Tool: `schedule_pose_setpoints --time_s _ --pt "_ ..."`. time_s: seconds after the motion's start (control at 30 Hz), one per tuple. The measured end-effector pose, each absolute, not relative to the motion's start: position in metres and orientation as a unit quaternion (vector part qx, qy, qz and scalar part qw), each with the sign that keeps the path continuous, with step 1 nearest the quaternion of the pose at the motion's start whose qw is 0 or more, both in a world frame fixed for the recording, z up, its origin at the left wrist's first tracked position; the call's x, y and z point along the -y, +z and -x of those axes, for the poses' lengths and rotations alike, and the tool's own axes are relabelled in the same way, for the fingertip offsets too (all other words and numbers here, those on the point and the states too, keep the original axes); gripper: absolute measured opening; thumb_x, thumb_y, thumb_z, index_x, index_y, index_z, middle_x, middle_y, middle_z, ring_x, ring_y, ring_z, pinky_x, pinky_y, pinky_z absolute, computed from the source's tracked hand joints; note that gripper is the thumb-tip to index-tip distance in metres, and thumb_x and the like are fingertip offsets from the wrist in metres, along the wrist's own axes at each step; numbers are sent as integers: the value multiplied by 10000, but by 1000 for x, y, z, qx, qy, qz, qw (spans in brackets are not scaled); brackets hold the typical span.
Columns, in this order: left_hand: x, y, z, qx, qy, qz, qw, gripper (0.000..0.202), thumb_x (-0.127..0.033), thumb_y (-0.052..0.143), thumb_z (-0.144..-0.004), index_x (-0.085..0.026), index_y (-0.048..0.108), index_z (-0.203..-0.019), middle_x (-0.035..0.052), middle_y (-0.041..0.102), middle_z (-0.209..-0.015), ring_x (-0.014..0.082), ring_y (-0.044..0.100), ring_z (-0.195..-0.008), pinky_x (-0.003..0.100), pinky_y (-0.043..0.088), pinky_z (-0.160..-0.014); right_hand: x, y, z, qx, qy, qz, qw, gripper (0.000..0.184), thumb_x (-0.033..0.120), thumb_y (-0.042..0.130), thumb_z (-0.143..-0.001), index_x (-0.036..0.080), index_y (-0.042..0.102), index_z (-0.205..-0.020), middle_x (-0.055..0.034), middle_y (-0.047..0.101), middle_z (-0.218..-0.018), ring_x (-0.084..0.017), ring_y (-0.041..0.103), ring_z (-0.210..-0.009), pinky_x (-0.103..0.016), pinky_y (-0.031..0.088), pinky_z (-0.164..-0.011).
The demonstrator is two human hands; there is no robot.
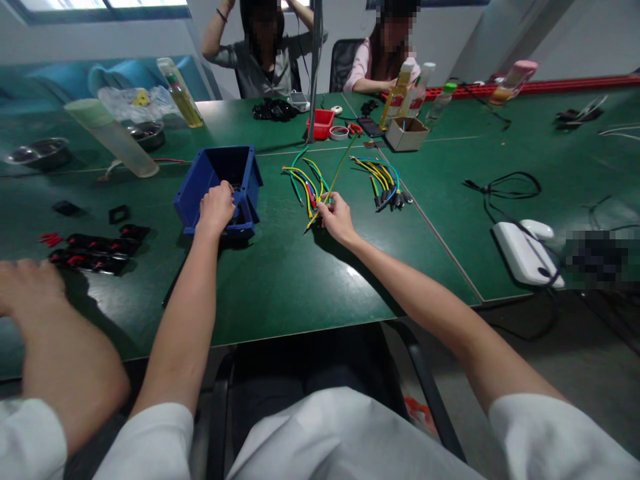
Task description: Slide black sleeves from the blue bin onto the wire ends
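My left hand (217, 208) reaches over the front of a blue plastic bin (197, 197), its fingers curled down inside. What its fingertips hold, if anything, is hidden; small dark pieces lie in the bin. Between the thumb and fingers of my right hand (337, 217) is a thin yellow-green wire (343, 160), slanting up and away. Just beyond that hand lies a loose group of green, yellow and red wires (299, 175). Farther right, a bundle of yellow, green and blue wires (385, 175) ends in black sleeves.
At left, a co-worker's arm (60, 340) rests near black packets (97, 250). A metal pole (314, 73) rises behind the wires, near a red box (320, 123) and small carton (407, 135). Bottles stand farther back; a white device (525, 253) with cables lies right. Two people sit opposite.
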State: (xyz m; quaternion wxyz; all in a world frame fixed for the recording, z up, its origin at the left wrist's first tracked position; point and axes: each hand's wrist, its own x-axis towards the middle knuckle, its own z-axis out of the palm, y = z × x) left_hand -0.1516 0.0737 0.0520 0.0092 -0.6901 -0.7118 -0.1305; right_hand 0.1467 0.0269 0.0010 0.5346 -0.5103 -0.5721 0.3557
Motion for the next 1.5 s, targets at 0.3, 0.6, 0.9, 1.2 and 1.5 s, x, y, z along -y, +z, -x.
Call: schedule_pose_setpoints --time_s 0.3,0.6,0.9,1.2,1.5 --pt "-80 50 158 695 -145 704 15 371 -42 467 -746 -155 605 -1071 128 656 -1000 263 621 -955 381 484 -881 -26 4 -147 576 355 522 520 201 359 539 -874 210 489 -1000 58 562 -598 -84 482 -409 -209 383 -423" --pt "-83 48 156 693 -117 711 33 370 -119 452 -776 -156 616 -1106 182 606 -1109 333 594 -1030 462 485 -901 -25 3 -147 581 346 520 523 197 364 532 -873 211 498 -993 62 548 -590 -84 487 -431 -201 386 -427" --pt "-78 54 150 689 -171 704 17 402 -121 402 -809 -120 625 -1143 204 556 -1215 310 571 -1097 443 440 -997 -27 1 -149 588 332 517 527 214 390 535 -872 211 502 -984 62 572 -601 -85 503 -434 -201 402 -442" --pt "-57 77 137 671 -244 698 55 430 -103 336 -852 -142 605 -1184 164 626 -1155 283 580 -1085 409 422 -996 -18 10 -150 588 308 530 528 185 390 516 -888 221 479 -956 45 624 -643 -108 565 -484 -226 428 -535" --pt "-17 100 108 632 -365 681 66 460 -43 330 -842 -145 602 -1199 114 620 -1214 245 562 -1142 382 424 -1024 -19 8 -152 587 241 532 560 357 484 428 -931 212 482 -706 28 533 -600 -117 545 -553 -233 403 -572"
